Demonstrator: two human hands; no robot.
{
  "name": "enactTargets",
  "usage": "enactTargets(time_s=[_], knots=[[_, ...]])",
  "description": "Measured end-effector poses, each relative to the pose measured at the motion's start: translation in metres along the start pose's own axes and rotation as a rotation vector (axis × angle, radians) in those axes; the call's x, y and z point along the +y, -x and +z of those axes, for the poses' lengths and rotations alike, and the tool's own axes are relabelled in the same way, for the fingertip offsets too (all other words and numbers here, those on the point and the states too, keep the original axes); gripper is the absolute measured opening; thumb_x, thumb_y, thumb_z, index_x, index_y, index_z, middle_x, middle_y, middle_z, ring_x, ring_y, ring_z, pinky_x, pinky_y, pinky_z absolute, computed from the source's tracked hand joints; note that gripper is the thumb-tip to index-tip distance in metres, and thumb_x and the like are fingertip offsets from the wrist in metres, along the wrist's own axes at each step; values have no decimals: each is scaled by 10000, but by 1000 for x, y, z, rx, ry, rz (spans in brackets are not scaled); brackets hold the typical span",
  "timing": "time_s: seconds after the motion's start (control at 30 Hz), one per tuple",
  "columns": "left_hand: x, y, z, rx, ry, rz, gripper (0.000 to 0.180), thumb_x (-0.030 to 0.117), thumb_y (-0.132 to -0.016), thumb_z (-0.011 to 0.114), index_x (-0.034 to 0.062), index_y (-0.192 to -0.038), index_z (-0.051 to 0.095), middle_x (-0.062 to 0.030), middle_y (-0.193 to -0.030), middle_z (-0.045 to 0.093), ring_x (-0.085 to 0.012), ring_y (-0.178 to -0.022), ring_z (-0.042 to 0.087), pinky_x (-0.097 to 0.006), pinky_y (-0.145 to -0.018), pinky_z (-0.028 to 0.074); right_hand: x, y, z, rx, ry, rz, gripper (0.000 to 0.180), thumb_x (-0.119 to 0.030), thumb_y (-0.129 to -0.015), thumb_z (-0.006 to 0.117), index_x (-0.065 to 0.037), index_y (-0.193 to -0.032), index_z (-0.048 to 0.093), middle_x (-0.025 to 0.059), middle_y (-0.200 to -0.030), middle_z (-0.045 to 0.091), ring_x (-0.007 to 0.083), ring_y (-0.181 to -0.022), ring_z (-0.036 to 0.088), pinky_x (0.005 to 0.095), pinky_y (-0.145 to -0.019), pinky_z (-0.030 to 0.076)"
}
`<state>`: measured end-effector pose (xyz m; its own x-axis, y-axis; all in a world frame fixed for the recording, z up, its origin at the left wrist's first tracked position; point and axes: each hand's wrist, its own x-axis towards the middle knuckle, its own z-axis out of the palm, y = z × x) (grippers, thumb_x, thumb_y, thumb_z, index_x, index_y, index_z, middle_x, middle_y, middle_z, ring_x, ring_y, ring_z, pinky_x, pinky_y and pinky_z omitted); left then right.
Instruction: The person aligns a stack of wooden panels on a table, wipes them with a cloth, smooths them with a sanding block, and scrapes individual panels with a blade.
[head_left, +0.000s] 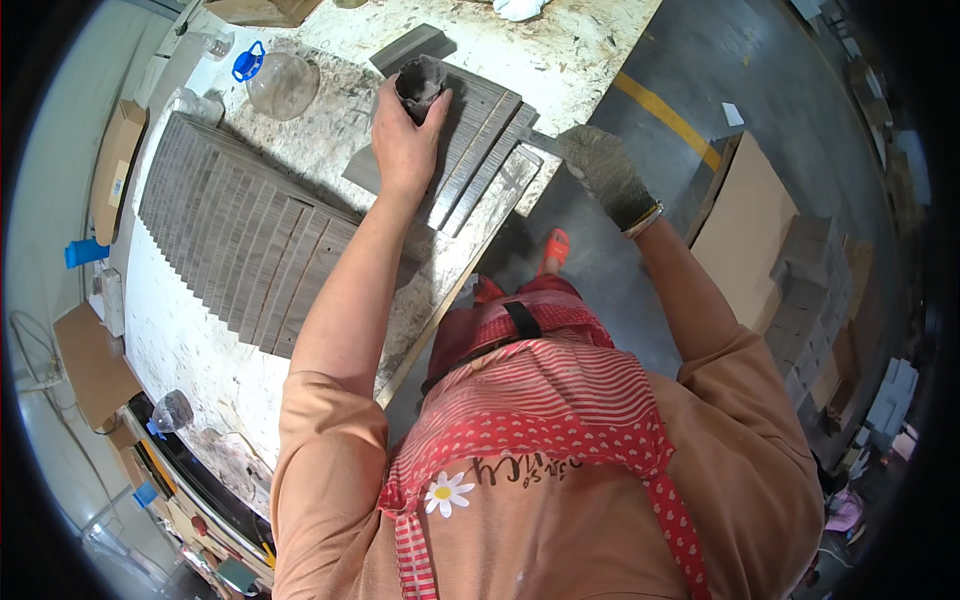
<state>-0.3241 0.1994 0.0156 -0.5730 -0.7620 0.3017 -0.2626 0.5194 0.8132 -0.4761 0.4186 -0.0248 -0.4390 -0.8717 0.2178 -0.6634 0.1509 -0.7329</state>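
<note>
My bare left hand (405,150) is closed round a dark, grimy cup (420,84) with an open top and uneven rim. It holds the cup over a small stack of grey wood-grain boards (480,105) on the worktable. My right hand (608,178), in a dirty grey glove, is just beyond the table edge, close to the ends of these boards. Its separate fingers do not show clearly, nor whether anything is in them. Left of my left forearm, a long row of similar grey boards (240,230) lies fanned out, overlapping one another.
A clear plastic jug (284,86) with a blue cap stands behind the long row. The white, stained worktable (170,330) ends at a diagonal edge before my body. Right of me, a cardboard sheet (745,230) and stacked grey pieces (808,290) stand by the floor.
</note>
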Motion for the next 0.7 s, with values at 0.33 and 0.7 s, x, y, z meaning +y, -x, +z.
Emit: enactTargets(time_s=[0.33,0.7], knots=[[-3,0,0,-5,-33,184,537,97,-748,770,-22,-1200,507,-177,-1050,613,-277,-966,612,-349,-849,472,-65,-25,-45,39,482,-254,308,-146,-840,539,-59,-1128,603,122,-985,644,287,-903,625,390,-796,499],[1,3,-1,-129,-44,237,657,23,-647,759,48,-1234,465,-196,-1196,557,-394,-1083,549,-429,-913,451,-106,-96,-18,-90,669,-374,201,-155,-823,543,-99,-988,643,114,-922,675,298,-850,667,418,-700,522]])
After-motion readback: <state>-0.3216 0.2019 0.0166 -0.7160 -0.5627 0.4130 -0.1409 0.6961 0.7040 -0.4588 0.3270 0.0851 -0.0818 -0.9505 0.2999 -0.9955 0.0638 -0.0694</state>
